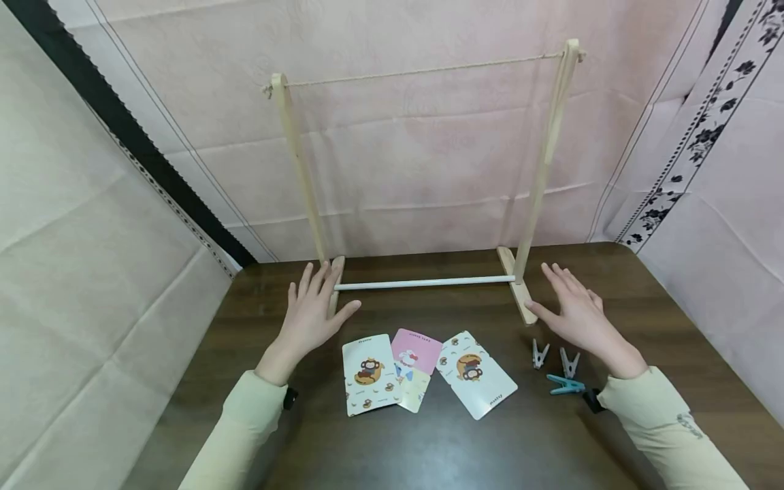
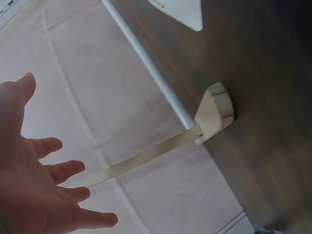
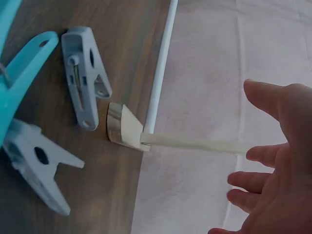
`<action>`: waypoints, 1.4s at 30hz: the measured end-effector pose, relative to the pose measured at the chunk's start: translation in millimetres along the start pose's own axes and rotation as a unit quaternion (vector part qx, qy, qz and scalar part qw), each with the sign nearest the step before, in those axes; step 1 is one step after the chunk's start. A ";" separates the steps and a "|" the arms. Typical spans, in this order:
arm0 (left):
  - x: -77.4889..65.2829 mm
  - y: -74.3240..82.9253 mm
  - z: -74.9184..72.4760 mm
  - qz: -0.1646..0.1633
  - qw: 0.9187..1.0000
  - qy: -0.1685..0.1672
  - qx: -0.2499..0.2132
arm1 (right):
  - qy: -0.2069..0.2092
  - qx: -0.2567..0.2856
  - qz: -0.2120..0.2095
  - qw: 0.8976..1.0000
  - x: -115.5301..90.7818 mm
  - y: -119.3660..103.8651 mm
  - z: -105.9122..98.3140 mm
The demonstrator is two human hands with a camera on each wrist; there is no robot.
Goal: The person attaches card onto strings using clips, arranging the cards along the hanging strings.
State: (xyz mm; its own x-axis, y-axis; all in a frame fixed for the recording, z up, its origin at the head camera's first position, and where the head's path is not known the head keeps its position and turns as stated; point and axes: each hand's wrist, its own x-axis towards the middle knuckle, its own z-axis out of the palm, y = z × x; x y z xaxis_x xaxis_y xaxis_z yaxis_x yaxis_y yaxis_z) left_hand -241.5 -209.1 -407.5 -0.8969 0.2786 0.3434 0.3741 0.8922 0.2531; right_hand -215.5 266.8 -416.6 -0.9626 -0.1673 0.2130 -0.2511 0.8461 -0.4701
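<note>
My left hand, fingers spread and holding nothing, is beside the left foot of a wooden rack, partly covering that foot in the head view. Palm down, my right hand is stretched out just right of the rack's right foot, also holding nothing. Between the two posts run a string at the top and a white rod low down. Near the right wrist lie two grey clothespins and a blue clothespin.
Several picture cards lie on the dark wooden table in front of the rack: a white monkey card, a pink card partly overlapped, and another white card at the right. Pale cloth hangs behind and at both sides.
</note>
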 end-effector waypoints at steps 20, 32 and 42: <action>-27.5 -13.7 17.2 -0.037 0.995 -0.035 -0.084 | -0.074 0.041 0.015 0.996 -7.3 10.0 14.4; -36.2 -15.9 26.5 -0.042 0.993 -0.061 -0.094 | -0.106 0.035 0.016 0.994 -12.4 14.5 25.6; -39.5 -16.2 35.8 -0.064 0.990 -0.088 -0.090 | -0.111 0.028 0.017 0.993 -16.0 18.1 27.8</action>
State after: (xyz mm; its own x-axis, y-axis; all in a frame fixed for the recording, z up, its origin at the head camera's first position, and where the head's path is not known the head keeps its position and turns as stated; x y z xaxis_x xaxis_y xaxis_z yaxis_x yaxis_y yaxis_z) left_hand -220.6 -221.8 -457.5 -0.9612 0.2379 0.1397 0.2756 0.8512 0.4467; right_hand -207.5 270.7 -452.3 -0.9678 -0.2518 0.0048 -0.2172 0.8248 -0.5220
